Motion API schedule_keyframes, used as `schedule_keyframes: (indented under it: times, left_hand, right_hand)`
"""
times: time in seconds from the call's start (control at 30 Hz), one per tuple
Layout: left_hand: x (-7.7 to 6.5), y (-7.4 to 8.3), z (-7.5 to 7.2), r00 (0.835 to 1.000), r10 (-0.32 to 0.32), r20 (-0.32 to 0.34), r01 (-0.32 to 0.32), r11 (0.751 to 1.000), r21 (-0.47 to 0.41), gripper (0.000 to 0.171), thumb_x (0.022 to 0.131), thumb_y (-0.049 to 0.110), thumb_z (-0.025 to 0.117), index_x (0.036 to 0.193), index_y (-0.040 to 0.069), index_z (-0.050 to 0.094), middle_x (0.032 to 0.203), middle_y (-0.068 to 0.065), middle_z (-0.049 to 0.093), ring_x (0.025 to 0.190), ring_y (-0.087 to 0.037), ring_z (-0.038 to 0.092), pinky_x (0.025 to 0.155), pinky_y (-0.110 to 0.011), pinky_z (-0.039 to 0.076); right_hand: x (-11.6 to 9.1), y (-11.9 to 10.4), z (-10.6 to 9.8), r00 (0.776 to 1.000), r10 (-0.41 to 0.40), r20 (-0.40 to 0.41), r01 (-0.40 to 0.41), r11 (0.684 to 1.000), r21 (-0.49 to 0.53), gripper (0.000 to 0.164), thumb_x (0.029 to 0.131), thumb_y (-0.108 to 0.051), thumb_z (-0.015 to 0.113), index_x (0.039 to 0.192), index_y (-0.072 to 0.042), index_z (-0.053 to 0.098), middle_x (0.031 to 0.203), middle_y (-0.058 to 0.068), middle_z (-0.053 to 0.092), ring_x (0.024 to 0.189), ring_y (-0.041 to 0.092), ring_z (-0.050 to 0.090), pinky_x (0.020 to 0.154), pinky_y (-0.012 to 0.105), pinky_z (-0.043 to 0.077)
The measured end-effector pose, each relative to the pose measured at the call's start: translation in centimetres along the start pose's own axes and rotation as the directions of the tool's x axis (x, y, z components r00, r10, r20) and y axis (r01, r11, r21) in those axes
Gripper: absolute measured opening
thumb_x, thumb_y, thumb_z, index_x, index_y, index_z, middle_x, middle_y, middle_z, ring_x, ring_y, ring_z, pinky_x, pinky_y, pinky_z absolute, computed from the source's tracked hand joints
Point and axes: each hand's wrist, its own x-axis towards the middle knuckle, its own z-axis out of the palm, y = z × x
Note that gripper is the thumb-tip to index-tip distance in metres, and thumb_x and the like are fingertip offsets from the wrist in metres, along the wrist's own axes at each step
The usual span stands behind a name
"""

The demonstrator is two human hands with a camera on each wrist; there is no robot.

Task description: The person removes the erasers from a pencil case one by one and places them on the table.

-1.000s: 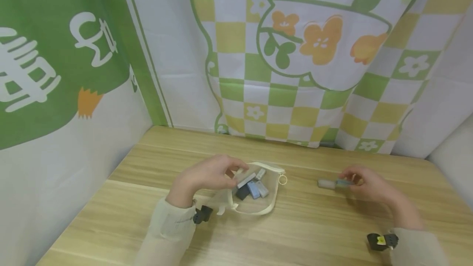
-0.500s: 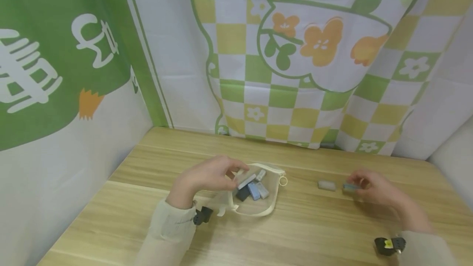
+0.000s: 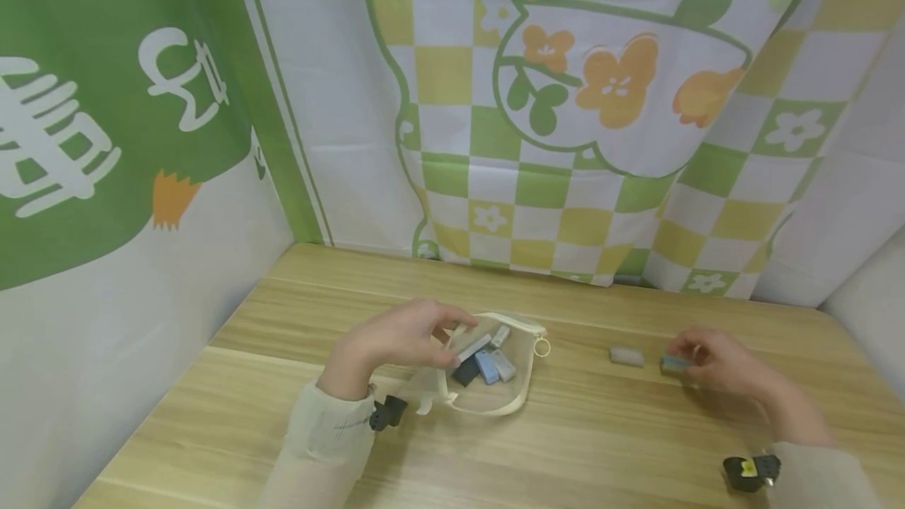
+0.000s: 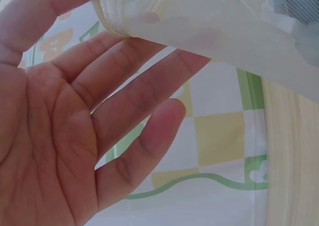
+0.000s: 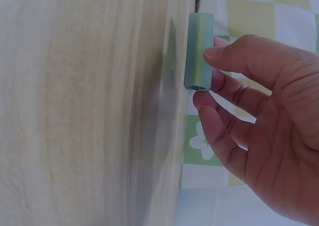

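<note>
My left hand (image 3: 415,334) pinches the left rim of a translucent zip pouch (image 3: 522,391); in the left wrist view its other fingers (image 4: 149,89) spread behind the thin pouch wall (image 4: 209,36). Several erasers sit inside the unzipped pouch, among them a blue eraser (image 3: 486,366), a black one (image 3: 466,371) and pale ones (image 3: 503,365). On the right, my right hand (image 3: 724,366) pinches a teal eraser (image 5: 199,51) with a yellow stripe between thumb and fingertips, low at the table top. A grey eraser (image 3: 626,356) lies just left of it, a small gap apart.
The wooden table (image 3: 566,446) carries all of these things. A checked, flowered cloth (image 3: 537,203) hangs along its back edge, and a green and white cloth (image 3: 106,140) hangs at the left. A ring-shaped zip pull (image 3: 542,346) sticks out from the pouch's right corner.
My right hand has drawn the teal eraser a little to the right, opening a gap from the grey eraser. The left hand and pouch have stayed in place.
</note>
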Motion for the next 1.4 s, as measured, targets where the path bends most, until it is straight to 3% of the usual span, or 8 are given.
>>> schedule_keyframes:
  times: [0.4,0.6,1.4]
  left_hand:
    - [-0.06,-0.21,0.01,1.000,-0.006,0.010,0.006,1.000,-0.022,0.060,0.081,0.013,0.074,0.139,0.009,0.058,0.137,-0.011,0.062,0.116,-0.030,0.066,0.095,-0.043,0.056]
    - [-0.07,-0.17,0.00,1.000,0.000,0.013,0.000,1.000,-0.018,0.060,0.082,0.013,0.074,0.139,0.008,0.057,0.137,-0.012,0.062,0.115,-0.030,0.065,0.096,-0.044,0.055]
    - [-0.25,0.03,-0.08,1.000,-0.011,0.015,0.011,1.000,-0.012,0.061,0.083,0.015,0.073,0.141,0.010,0.056,0.138,-0.010,0.062,0.117,-0.028,0.064,0.097,-0.044,0.054]
  right_hand:
    - [0.19,0.21,-0.04,0.995,0.053,0.086,-0.051,0.998,-0.020,0.024,0.072,0.008,0.071,0.094,0.001,0.067,0.085,0.000,0.061,0.075,-0.002,0.052,0.062,0.019,0.048]
    - [0.16,0.12,-0.19,0.985,0.117,0.129,-0.115,0.993,-0.019,0.025,0.073,0.005,0.071,0.098,0.003,0.067,0.091,0.003,0.063,0.081,-0.007,0.050,0.066,0.019,0.049]
    - [-0.04,0.18,-0.32,0.971,0.190,0.145,-0.190,0.982,-0.014,0.026,0.077,0.001,0.073,0.102,0.003,0.066,0.094,0.008,0.066,0.082,-0.004,0.054,0.068,0.020,0.049]
